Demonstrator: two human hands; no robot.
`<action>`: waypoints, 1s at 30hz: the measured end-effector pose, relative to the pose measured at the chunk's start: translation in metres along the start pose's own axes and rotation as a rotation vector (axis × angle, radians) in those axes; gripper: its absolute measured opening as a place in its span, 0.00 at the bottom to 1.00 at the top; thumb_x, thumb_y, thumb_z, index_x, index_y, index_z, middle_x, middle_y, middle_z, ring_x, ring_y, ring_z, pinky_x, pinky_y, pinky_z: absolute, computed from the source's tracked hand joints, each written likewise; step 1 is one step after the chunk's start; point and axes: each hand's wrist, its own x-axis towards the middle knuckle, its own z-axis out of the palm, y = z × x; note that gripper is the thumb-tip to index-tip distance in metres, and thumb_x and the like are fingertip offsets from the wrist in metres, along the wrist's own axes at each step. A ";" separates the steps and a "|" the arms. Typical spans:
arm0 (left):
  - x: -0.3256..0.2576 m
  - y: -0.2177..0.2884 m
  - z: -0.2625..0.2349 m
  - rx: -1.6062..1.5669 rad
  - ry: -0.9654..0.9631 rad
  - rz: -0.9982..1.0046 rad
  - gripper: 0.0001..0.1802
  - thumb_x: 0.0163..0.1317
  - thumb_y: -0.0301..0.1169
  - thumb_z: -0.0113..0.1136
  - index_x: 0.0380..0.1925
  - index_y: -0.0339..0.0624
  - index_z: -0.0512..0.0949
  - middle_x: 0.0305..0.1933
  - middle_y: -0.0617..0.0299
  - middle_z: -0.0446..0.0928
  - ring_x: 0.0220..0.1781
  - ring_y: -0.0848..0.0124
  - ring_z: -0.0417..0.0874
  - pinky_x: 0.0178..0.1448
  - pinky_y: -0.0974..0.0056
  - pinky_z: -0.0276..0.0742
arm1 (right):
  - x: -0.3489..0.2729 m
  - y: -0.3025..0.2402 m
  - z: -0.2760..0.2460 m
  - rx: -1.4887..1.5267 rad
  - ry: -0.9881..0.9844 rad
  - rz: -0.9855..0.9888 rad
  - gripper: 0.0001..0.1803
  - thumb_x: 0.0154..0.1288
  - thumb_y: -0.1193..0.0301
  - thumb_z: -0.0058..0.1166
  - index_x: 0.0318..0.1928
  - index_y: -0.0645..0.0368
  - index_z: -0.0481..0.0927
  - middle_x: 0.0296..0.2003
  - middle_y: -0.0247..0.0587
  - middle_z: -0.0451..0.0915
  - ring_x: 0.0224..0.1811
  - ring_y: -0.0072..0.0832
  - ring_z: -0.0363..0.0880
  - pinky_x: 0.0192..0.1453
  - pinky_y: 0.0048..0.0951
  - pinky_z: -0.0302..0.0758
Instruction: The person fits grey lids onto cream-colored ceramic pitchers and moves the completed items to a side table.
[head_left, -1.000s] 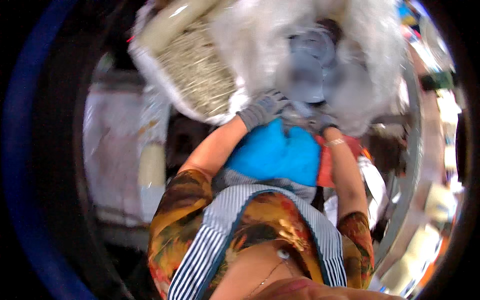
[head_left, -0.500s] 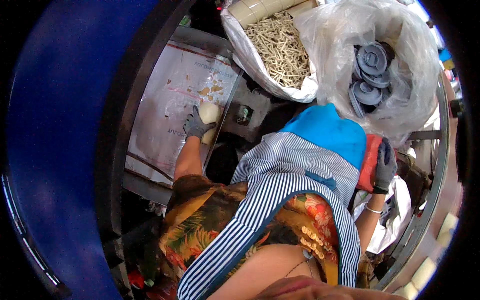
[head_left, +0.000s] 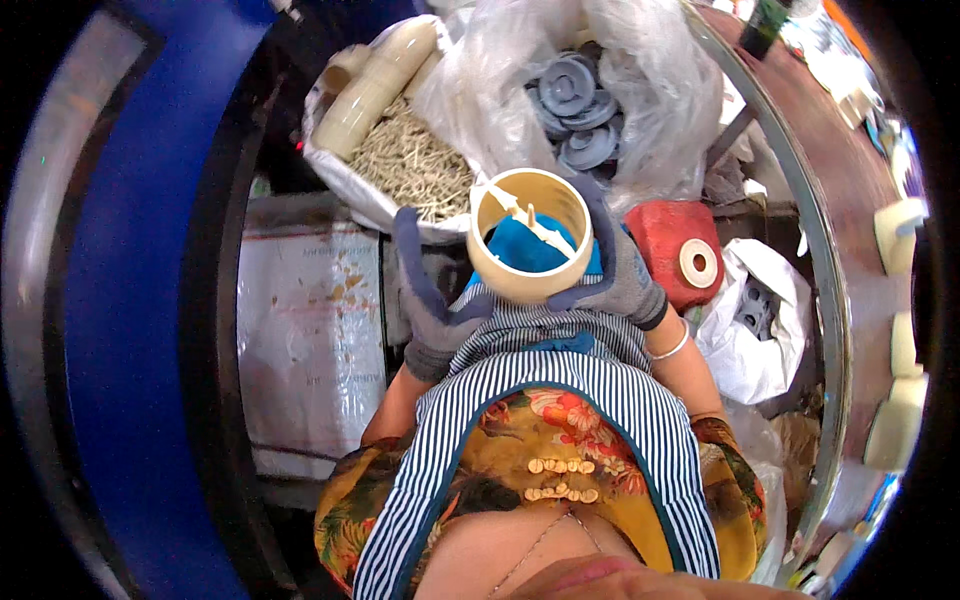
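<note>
Hands in grey gloves: the right hand (head_left: 622, 278) wraps curled fingers round a cream plastic ring (head_left: 530, 250), held just above the lap with a white cross-piece inside; the left hand (head_left: 432, 310) touches the ring's near side with fingers loosely spread. It looks like one ring is being fitted or checked, which calls for a steady grip. Beyond lie one sack of pale sticks (head_left: 412, 165), one clear bag with about five grey discs (head_left: 580, 110), and one red spool (head_left: 678, 255).

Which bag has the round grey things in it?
The clear plastic bag at the top, holding grey round plastic discs. The white sack beside it holds thin beige sticks instead.
</note>
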 end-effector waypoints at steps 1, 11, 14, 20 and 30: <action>0.009 0.006 0.004 0.165 -0.159 0.105 0.52 0.45 0.41 0.75 0.67 0.36 0.57 0.68 0.48 0.59 0.67 0.55 0.68 0.71 0.50 0.63 | -0.004 0.007 -0.013 -0.051 0.006 0.009 0.68 0.34 0.54 0.81 0.72 0.62 0.51 0.69 0.50 0.60 0.71 0.40 0.60 0.73 0.40 0.57; 0.091 -0.006 0.080 0.803 -0.919 0.521 0.28 0.54 0.44 0.61 0.55 0.45 0.77 0.55 0.54 0.75 0.60 0.48 0.71 0.71 0.39 0.60 | -0.020 0.051 -0.026 -0.141 0.184 0.012 0.64 0.37 0.51 0.78 0.71 0.63 0.54 0.68 0.57 0.60 0.70 0.50 0.61 0.73 0.43 0.58; 0.090 -0.005 0.071 0.760 -1.137 0.487 0.22 0.52 0.44 0.63 0.43 0.43 0.79 0.42 0.57 0.77 0.46 0.53 0.76 0.57 0.44 0.70 | -0.027 0.048 -0.025 -0.274 0.140 -0.052 0.64 0.38 0.51 0.77 0.71 0.63 0.53 0.69 0.58 0.59 0.71 0.53 0.58 0.74 0.46 0.56; 0.124 0.015 0.082 0.299 -0.965 -0.267 0.14 0.58 0.41 0.60 0.36 0.44 0.75 0.32 0.62 0.71 0.34 0.65 0.74 0.42 0.63 0.73 | -0.022 0.035 -0.028 -0.251 0.132 0.033 0.65 0.36 0.49 0.76 0.71 0.62 0.54 0.68 0.59 0.60 0.70 0.55 0.58 0.73 0.49 0.56; 0.127 -0.091 -0.004 1.116 -0.523 -0.464 0.43 0.68 0.56 0.47 0.72 0.36 0.53 0.76 0.44 0.49 0.77 0.50 0.53 0.77 0.49 0.49 | -0.031 0.024 -0.052 -0.259 0.294 0.156 0.63 0.39 0.41 0.72 0.70 0.65 0.57 0.67 0.60 0.62 0.69 0.54 0.60 0.72 0.48 0.58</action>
